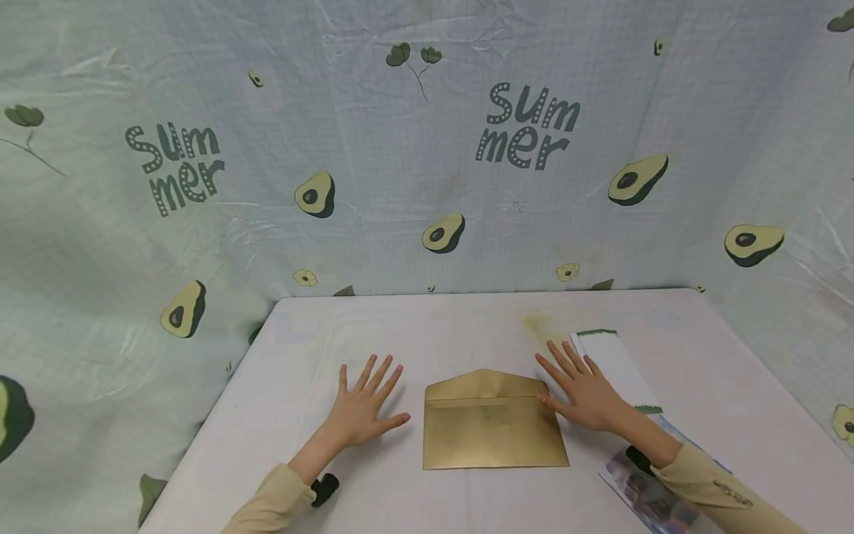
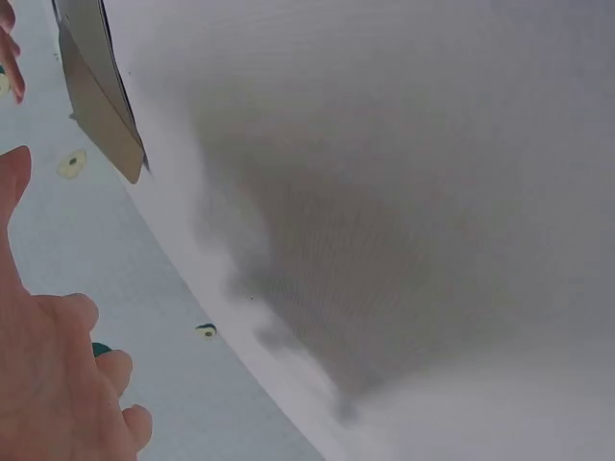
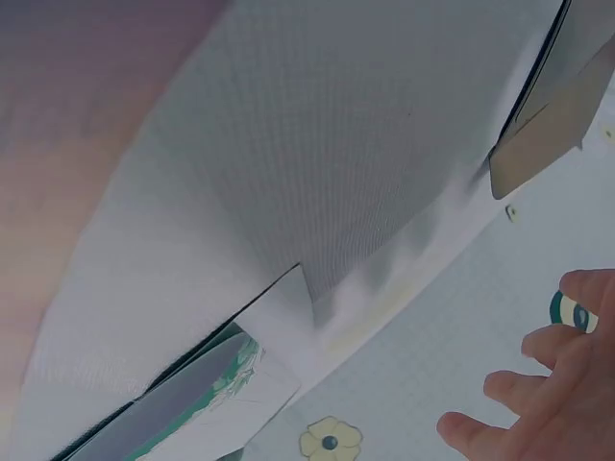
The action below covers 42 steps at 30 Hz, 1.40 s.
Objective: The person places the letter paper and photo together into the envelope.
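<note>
A gold envelope (image 1: 495,434) lies on the white table with its pointed flap raised toward the far side. To its left, my left hand (image 1: 360,414) is spread palm down, fingers apart and holding nothing. My right hand (image 1: 586,397) is spread in the same way on the other side, its thumb overlapping the envelope's right edge in the head view. The left wrist view shows part of the left hand (image 2: 58,375) over the tabletop, with the envelope (image 2: 101,106) at upper left. In the right wrist view, the right hand's fingers (image 3: 538,384) are apart, and the envelope (image 3: 553,134) appears at upper right.
White paper with green edging (image 1: 617,367) lies beyond the right hand. A printed picture sheet (image 1: 643,489) is partly under the right forearm. Dark wrist cameras sit at both wrists. A cloth (image 1: 373,148) with avocado prints hangs behind the table (image 1: 320,326).
</note>
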{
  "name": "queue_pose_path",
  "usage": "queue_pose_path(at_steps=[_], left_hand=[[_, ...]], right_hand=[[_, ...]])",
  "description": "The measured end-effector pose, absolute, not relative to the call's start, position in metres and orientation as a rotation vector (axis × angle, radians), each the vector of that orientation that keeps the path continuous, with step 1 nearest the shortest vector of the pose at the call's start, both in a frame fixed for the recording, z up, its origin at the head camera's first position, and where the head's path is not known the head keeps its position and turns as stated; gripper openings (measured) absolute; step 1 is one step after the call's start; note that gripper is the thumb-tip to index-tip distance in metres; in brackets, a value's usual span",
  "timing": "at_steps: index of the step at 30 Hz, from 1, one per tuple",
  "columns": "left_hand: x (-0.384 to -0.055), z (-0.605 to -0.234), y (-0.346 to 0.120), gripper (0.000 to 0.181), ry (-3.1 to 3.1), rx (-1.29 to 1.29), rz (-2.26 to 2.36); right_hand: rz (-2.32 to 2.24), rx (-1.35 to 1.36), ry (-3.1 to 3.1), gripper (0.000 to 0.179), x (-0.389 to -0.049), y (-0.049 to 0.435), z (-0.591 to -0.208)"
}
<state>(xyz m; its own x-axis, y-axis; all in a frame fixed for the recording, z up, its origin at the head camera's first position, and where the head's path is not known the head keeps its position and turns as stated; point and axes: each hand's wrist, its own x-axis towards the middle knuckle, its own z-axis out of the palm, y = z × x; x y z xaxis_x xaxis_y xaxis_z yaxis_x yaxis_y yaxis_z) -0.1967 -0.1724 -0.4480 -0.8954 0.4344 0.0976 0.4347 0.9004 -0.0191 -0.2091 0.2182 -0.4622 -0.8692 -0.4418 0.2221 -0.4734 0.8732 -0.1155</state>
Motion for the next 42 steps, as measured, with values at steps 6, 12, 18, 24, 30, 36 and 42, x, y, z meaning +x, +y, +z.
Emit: queue_pose_path(at_steps=[6, 12, 18, 24, 30, 36, 42], left_hand=[[-0.194, -0.448, -0.171, 0.078, -2.948, -0.737, 0.02], [-0.189, -0.45, -0.168, 0.079, -2.915, -0.813, 0.03], [-0.188, -0.454, -0.162, 0.081, -2.88, -0.901, 0.072], [-0.188, -0.455, -0.154, 0.081, -2.834, -0.982, 0.1], [-0.188, -0.457, -0.151, 0.082, -2.819, -1.043, 0.144], [-0.187, -0.46, -0.147, 0.079, -2.77, -1.112, 0.163], [-0.185, -0.459, -0.144, 0.075, -2.78, -1.134, 0.173]], right_hand=[[0.245, 0.727, -2.871, 0.067, -0.203, 0.216, -0.46], [0.233, 0.794, -2.824, 0.068, -0.2, 0.217, -0.463], [0.196, 0.884, -2.757, 0.073, -0.199, 0.216, -0.466], [0.144, 0.939, -2.693, 0.076, -0.198, 0.215, -0.468], [0.132, 0.99, -2.663, 0.076, -0.199, 0.212, -0.471], [0.071, 1.013, -2.687, 0.076, -0.199, 0.21, -0.475], [0.079, 1.041, -2.69, 0.075, -0.197, 0.207, -0.473]])
